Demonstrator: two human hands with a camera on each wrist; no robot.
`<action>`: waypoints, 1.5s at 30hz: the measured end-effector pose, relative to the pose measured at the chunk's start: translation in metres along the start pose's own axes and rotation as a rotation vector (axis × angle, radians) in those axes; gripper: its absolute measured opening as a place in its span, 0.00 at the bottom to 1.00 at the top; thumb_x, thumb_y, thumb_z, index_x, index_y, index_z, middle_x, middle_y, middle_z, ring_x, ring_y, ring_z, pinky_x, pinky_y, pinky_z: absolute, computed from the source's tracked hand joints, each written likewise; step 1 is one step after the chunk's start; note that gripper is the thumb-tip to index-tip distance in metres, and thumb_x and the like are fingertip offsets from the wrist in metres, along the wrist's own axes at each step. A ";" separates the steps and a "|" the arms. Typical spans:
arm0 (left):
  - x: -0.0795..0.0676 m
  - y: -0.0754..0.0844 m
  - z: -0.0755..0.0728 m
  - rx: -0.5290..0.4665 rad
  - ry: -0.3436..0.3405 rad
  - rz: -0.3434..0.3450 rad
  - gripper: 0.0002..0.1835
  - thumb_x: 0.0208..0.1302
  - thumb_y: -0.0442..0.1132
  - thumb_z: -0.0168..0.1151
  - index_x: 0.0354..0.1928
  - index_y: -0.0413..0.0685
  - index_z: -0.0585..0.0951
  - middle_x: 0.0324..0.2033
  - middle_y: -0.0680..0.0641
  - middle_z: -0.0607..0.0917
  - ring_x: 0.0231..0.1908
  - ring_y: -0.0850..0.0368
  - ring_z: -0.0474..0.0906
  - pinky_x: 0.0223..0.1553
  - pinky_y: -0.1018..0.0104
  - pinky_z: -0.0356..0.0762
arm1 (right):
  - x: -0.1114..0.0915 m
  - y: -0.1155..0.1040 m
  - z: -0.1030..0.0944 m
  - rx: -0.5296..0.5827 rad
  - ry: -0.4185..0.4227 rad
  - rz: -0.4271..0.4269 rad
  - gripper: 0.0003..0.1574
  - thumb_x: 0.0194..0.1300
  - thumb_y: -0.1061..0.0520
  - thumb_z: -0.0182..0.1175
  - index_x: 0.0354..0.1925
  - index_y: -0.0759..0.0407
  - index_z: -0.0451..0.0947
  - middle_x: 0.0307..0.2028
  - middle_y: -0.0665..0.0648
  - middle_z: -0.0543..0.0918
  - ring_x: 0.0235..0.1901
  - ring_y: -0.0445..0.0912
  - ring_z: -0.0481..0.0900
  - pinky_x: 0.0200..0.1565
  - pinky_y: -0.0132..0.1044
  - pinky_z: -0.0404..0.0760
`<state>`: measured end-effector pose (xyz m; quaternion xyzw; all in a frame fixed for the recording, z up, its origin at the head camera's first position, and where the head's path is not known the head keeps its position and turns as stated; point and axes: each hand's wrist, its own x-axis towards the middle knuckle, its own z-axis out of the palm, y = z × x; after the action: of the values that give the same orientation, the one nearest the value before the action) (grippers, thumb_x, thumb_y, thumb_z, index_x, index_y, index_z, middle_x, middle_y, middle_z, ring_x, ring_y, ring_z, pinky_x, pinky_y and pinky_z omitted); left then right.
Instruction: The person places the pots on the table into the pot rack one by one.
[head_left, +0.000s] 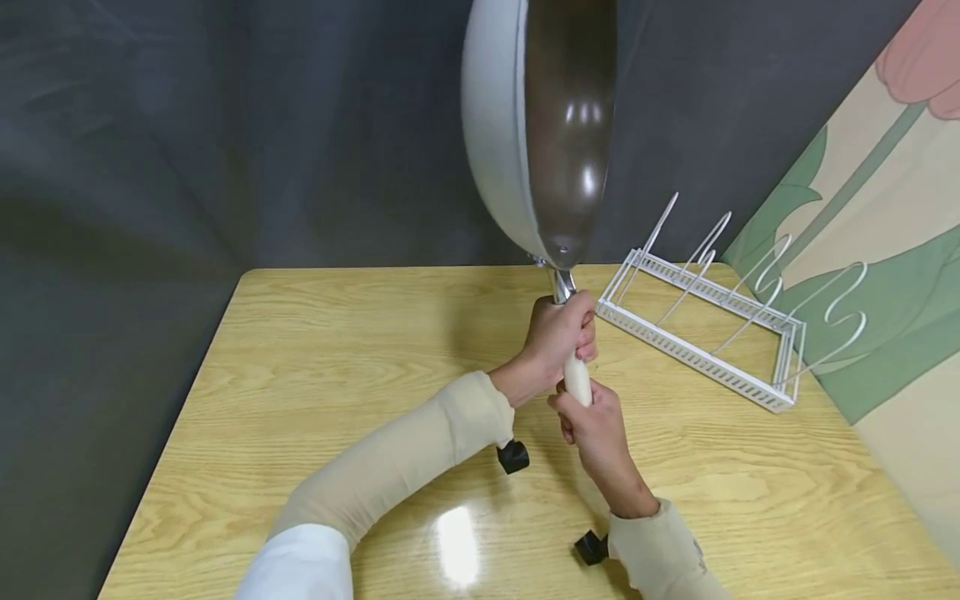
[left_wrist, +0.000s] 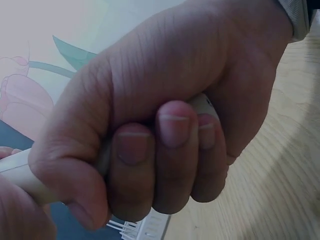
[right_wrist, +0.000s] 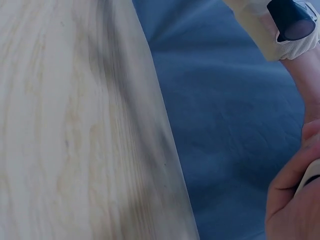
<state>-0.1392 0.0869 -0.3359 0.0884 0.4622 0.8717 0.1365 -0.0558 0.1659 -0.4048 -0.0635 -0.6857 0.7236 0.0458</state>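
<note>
A large wok point(head_left: 491, 133), white outside with a shiny dark brown inside, is held up on its side above the table, its top cut off by the head view's edge. My left hand point(head_left: 558, 337) grips the cream handle point(head_left: 577, 379) close under the metal neck point(head_left: 562, 285). Below it, my right hand point(head_left: 596, 425) holds the handle's lower end. In the left wrist view the left hand point(left_wrist: 155, 125) has its fingers wrapped round the handle. At the right wrist view's lower right edge, the right hand point(right_wrist: 295, 210) shows only in part, with the handle's end beside it.
A white wire rack point(head_left: 697, 354) with several upright curved dividers stands at the right rear of the wooden table point(head_left: 337, 358). Behind and to the left hangs dark cloth point(head_left: 315, 150). A flower-patterned cloth point(head_left: 885, 317) lines the right side.
</note>
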 end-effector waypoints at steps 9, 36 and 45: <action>0.001 -0.002 0.007 0.044 -0.055 -0.057 0.17 0.65 0.33 0.53 0.17 0.50 0.67 0.10 0.52 0.64 0.11 0.62 0.60 0.13 0.71 0.62 | -0.009 -0.004 -0.003 0.028 0.042 -0.017 0.02 0.59 0.72 0.57 0.31 0.68 0.75 0.13 0.51 0.68 0.12 0.38 0.64 0.14 0.27 0.63; 0.009 -0.020 0.037 0.161 -0.064 -0.157 0.18 0.64 0.31 0.54 0.17 0.54 0.66 0.10 0.52 0.66 0.10 0.61 0.61 0.12 0.71 0.63 | -0.023 -0.008 -0.016 0.182 0.108 0.007 0.10 0.61 0.75 0.54 0.29 0.64 0.73 0.13 0.49 0.65 0.11 0.36 0.63 0.14 0.26 0.61; 0.011 -0.026 0.051 0.161 -0.066 -0.209 0.16 0.61 0.32 0.55 0.18 0.53 0.67 0.11 0.51 0.67 0.11 0.61 0.61 0.12 0.71 0.62 | -0.026 -0.008 -0.025 0.263 0.069 -0.015 0.12 0.63 0.76 0.50 0.30 0.61 0.70 0.13 0.46 0.62 0.09 0.34 0.61 0.14 0.28 0.54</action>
<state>-0.1311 0.1437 -0.3290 0.0791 0.5326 0.8095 0.2340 -0.0267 0.1873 -0.3975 -0.0766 -0.5833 0.8044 0.0828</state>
